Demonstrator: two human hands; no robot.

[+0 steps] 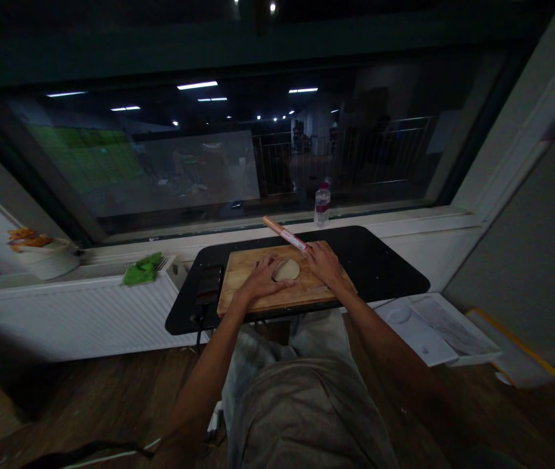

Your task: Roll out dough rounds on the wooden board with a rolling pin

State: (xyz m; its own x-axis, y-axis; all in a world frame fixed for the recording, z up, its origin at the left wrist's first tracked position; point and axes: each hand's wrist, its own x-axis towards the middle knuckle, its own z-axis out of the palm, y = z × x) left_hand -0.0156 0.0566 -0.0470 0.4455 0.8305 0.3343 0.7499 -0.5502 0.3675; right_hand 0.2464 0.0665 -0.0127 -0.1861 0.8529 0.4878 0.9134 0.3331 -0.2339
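Observation:
A flattened piece of pale dough (287, 270) lies on a wooden cutting board (243, 286) set on a small black table (385, 267). My left hand (262, 277) rests on the board with its fingers spread, touching the dough's left side. My right hand (324, 260) is closed on the near end of a wooden rolling pin (283, 233). The pin points away to the upper left, off the board's far edge.
A dark phone-like object (209, 284) lies left of the board. A water bottle (322, 204) stands on the windowsill, a green cloth (143, 270) and a white bowl (45, 257) on the radiator ledge. Flat white boxes (434, 326) lie on the floor to the right.

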